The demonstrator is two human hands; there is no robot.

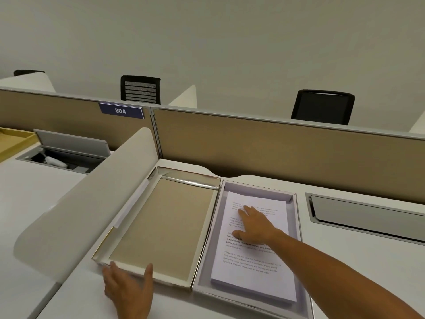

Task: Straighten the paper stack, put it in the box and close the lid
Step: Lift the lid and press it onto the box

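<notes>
A stack of printed white paper point(250, 270) lies inside the shallow white box point(301, 268) on the right half of the desk. My right hand point(255, 224) rests flat on the upper part of the top sheet, fingers spread. The hinged lid point(161, 226) lies open to the left of the box, its tan inner face up. At the lid's near edge my left hand point(128, 288) grips the rim, thumb over the inside and fingers at the outer corner.
A curved white divider point(82, 210) stands just left of the lid. A tan partition wall point(276, 153) runs behind the box. A cable tray slot point(365, 215) is set into the desk at right. Black chairs stand beyond the partition.
</notes>
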